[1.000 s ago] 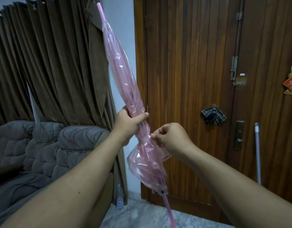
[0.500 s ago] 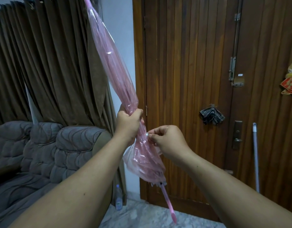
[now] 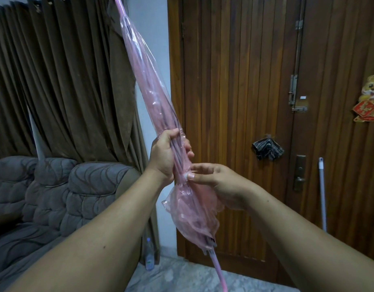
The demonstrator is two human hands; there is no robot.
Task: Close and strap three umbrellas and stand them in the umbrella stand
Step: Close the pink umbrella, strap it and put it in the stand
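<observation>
left hand [image 3: 164, 157] grips umbrella [image 3: 148, 89] | right hand [image 3: 220, 184] fingers pinch strap [image 3: 185, 176] | wooden door [image 3: 245, 102]

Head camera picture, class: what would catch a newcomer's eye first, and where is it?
First, the long pink see-through umbrella, folded and slanting up through the middle of the view. The left hand grips it around the middle, and the right hand pinches at the strap just below. Behind stand a wooden door on the right and brown curtains over a grey sofa on the left.
</observation>
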